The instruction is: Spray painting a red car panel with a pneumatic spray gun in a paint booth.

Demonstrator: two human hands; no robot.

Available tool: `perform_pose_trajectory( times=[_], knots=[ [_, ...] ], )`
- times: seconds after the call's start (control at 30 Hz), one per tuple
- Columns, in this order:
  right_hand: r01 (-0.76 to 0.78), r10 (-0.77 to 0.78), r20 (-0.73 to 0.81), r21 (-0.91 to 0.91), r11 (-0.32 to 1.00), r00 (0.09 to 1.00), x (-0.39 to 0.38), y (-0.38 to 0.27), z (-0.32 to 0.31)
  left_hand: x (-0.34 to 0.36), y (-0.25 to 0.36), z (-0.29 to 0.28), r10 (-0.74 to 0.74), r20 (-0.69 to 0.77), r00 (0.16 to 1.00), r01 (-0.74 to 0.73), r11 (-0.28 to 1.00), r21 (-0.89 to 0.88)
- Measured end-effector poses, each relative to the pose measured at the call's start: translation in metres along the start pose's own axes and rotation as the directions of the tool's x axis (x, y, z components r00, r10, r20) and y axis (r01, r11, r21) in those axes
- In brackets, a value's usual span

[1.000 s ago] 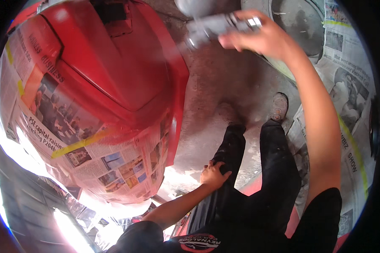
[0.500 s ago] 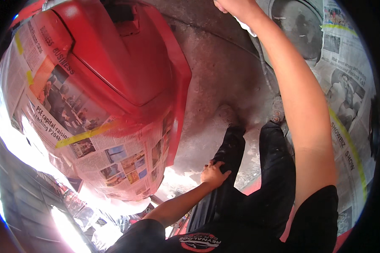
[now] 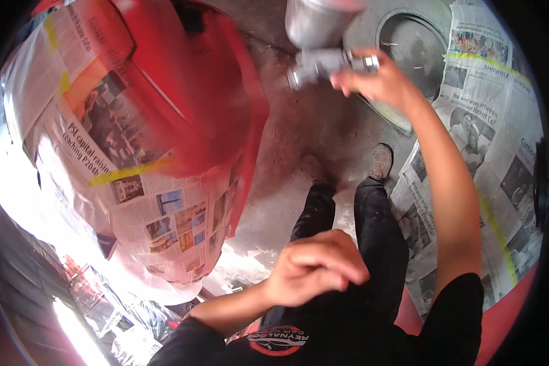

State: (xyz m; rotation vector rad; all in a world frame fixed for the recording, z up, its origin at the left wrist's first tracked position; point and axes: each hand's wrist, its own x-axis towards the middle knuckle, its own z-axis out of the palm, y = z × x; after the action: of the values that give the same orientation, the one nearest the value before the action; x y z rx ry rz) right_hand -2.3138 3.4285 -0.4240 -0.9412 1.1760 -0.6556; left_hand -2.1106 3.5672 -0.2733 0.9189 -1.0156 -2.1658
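In my right hand (image 3: 375,79) is a metal paint spray gun (image 3: 323,66) with a rounded grey cup (image 3: 323,24) on top, both blurred by motion. My fingers wrap round the gun, held up past my feet, to the right of a glossy red car bumper (image 3: 226,91). The gun's left end points toward this bumper without touching it. My left hand (image 3: 317,268) is raised in front of my thighs, its fingers curled together and nothing seen in them. Taped newspaper (image 3: 189,207) covers the lower part of the red bodywork.
Beyond the gun, a round rimmed grey wheel-like shape (image 3: 409,55) lies by more taped newspaper (image 3: 463,122) on the right. My shoes (image 3: 381,161) stand on the stained concrete floor (image 3: 287,134). Clear plastic sheeting (image 3: 49,201) hangs at the left.
My left hand has lifted off my thigh and its fingers have curled. My right hand has come down and nearer, bringing the spray gun into view. My view has shifted slightly.
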Motion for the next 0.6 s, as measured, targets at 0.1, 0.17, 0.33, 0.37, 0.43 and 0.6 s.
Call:
perform_pose_trajectory(
  times=[0.1,0.17,0.33,0.37,0.43,0.6],
  knots=[
    [0.238,-0.239,-0.16,-0.022,0.971,0.958,0.046,-0.036,0.002,0.045,0.04,0.025,0.344,0.12,0.931,-0.297,0.907,-0.297],
    [0.278,-0.256,-0.36,0.01,0.961,0.897,0.068,-0.066,0.013,0.058,0.04,0.04,0.628,0.225,0.745,-0.416,0.7,-0.58],
    [0.327,-0.255,-0.452,0.087,0.941,0.855,0.083,-0.085,0.022,0.034,0.045,0.043,0.355,0.351,0.866,-0.165,0.867,-0.47],
    [0.329,-0.257,-0.45,0.088,0.94,0.855,0.075,-0.082,0.024,0.034,0.043,0.043,0.411,0.339,0.847,-0.215,0.846,-0.488],
    [0.304,-0.296,-0.218,-0.001,0.953,0.93,0.044,-0.064,0.024,0.032,0.045,0.048,0.466,0.327,0.822,-0.267,0.823,-0.502],
    [0.297,-0.297,0.073,0.008,0.955,0.952,-0.04,-0.008,-0.002,0.035,0.039,0.066,0.687,0.165,0.707,-0.487,0.643,-0.592]
  ],
)
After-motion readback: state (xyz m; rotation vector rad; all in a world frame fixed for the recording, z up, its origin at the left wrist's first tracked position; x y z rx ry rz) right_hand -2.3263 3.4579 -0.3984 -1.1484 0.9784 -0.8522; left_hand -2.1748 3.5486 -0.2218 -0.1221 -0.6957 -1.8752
